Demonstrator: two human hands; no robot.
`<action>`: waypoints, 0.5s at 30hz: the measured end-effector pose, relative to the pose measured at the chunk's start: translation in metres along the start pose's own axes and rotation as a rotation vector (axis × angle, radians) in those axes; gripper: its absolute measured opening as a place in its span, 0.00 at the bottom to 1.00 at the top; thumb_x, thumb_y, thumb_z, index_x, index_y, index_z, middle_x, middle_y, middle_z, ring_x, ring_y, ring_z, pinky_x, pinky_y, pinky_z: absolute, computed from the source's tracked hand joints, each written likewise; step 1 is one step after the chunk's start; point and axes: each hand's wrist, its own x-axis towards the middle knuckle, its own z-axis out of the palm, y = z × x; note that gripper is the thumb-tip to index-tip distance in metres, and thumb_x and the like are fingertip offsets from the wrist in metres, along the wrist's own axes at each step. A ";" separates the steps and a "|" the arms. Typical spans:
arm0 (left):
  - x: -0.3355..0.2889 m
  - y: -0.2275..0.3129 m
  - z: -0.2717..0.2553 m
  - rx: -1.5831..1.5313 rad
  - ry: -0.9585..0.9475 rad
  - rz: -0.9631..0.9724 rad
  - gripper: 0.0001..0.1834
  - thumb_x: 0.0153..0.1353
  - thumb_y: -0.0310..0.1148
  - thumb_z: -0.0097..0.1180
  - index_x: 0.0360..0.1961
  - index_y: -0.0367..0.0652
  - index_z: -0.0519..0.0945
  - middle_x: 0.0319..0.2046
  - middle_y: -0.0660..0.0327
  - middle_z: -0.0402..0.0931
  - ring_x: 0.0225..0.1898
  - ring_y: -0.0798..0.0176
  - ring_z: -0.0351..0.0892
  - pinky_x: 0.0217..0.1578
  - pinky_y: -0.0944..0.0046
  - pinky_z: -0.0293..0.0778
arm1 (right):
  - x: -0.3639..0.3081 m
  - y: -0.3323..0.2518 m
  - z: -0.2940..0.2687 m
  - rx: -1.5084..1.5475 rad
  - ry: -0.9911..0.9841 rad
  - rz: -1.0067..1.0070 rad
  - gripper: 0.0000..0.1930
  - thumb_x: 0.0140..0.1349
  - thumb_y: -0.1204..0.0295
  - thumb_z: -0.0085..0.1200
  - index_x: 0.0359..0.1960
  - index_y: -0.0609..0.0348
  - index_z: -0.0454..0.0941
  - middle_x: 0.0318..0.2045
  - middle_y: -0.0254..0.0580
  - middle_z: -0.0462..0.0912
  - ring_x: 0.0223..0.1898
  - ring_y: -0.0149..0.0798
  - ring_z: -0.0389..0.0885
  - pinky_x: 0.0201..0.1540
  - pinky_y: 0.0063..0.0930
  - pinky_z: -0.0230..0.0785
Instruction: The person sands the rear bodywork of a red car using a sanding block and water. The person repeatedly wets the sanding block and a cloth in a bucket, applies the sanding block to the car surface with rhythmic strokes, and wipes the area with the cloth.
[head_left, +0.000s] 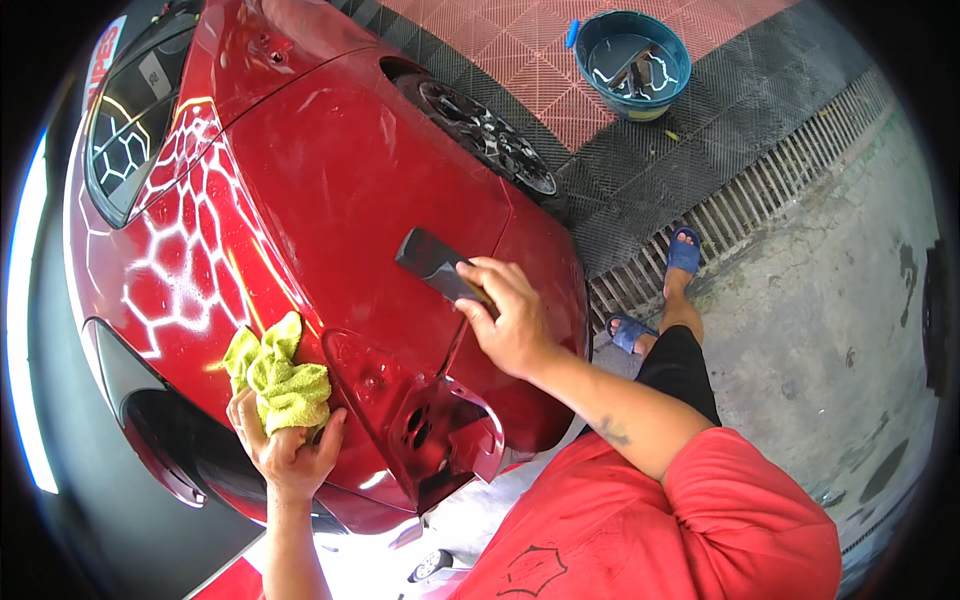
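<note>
A glossy red car [370, 190] fills the left and middle of the head view, its rear corner nearest me. My right hand [512, 322] is closed around one end of a black sanding block [436, 264], which lies over the rear side panel behind the wheel. Whether its face touches the paint is hidden. My left hand [285, 458] grips a crumpled yellow-green cloth [284, 372] by the rear edge of the car. Between my hands is the bare tail light recess [420, 425], with a hole in it and no lamp.
A dark bucket [634, 70] of water with something brown inside stands at the upper right. Near it run red and black floor tiles [640, 190] and a drain grate [745, 200]. My sandalled feet [682, 250] are beside the grate. A rear wheel [480, 130] shows under the arch.
</note>
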 end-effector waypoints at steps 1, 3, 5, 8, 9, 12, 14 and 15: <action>0.000 0.001 0.000 0.000 -0.005 -0.006 0.27 0.38 0.37 0.90 0.26 0.46 0.76 0.53 0.43 0.83 0.55 0.33 0.81 0.56 0.35 0.73 | 0.007 0.021 0.004 -0.058 0.039 -0.088 0.21 0.65 0.74 0.73 0.59 0.60 0.87 0.57 0.54 0.88 0.59 0.59 0.86 0.65 0.51 0.77; 0.008 0.002 0.003 -0.011 -0.003 0.017 0.27 0.39 0.38 0.90 0.26 0.47 0.77 0.52 0.43 0.83 0.55 0.33 0.81 0.57 0.35 0.73 | 0.062 0.065 -0.006 -0.151 0.127 -0.079 0.17 0.66 0.74 0.70 0.56 0.62 0.87 0.55 0.56 0.89 0.58 0.62 0.86 0.61 0.52 0.77; 0.012 -0.003 0.007 -0.011 -0.004 0.042 0.26 0.39 0.39 0.90 0.27 0.47 0.78 0.52 0.44 0.83 0.55 0.33 0.81 0.57 0.34 0.72 | 0.101 0.084 -0.014 -0.144 0.200 0.013 0.15 0.67 0.73 0.68 0.54 0.63 0.87 0.52 0.56 0.90 0.54 0.63 0.86 0.58 0.53 0.77; 0.002 -0.002 0.001 0.045 0.024 0.015 0.24 0.39 0.40 0.90 0.28 0.47 0.81 0.53 0.45 0.82 0.55 0.34 0.80 0.57 0.35 0.72 | 0.048 0.029 0.002 -0.085 0.046 -0.002 0.17 0.67 0.74 0.70 0.56 0.62 0.87 0.54 0.56 0.89 0.56 0.63 0.86 0.60 0.53 0.78; 0.000 0.000 -0.001 0.028 -0.001 -0.007 0.24 0.39 0.40 0.90 0.30 0.47 0.84 0.53 0.44 0.82 0.55 0.34 0.80 0.57 0.36 0.72 | 0.014 0.004 0.008 -0.055 0.033 -0.101 0.20 0.65 0.75 0.73 0.59 0.61 0.86 0.57 0.57 0.88 0.58 0.63 0.86 0.61 0.54 0.78; -0.003 -0.005 0.000 0.026 0.013 0.027 0.23 0.40 0.40 0.89 0.30 0.47 0.84 0.53 0.45 0.82 0.54 0.35 0.80 0.57 0.36 0.73 | 0.016 0.011 0.005 -0.035 0.010 -0.169 0.20 0.65 0.76 0.73 0.59 0.61 0.87 0.58 0.56 0.88 0.58 0.62 0.85 0.62 0.53 0.78; 0.011 0.000 0.001 0.022 -0.021 0.060 0.24 0.40 0.40 0.89 0.31 0.46 0.84 0.53 0.42 0.82 0.54 0.33 0.80 0.56 0.36 0.74 | 0.079 0.057 -0.004 -0.180 0.120 -0.106 0.17 0.67 0.75 0.70 0.56 0.62 0.87 0.55 0.56 0.90 0.57 0.61 0.86 0.61 0.52 0.79; 0.014 0.001 0.005 0.026 -0.019 0.061 0.24 0.40 0.40 0.90 0.31 0.46 0.84 0.53 0.41 0.82 0.55 0.32 0.80 0.56 0.35 0.74 | 0.104 0.070 -0.009 -0.140 0.126 -0.003 0.17 0.68 0.73 0.69 0.57 0.62 0.86 0.55 0.56 0.89 0.57 0.62 0.86 0.61 0.52 0.78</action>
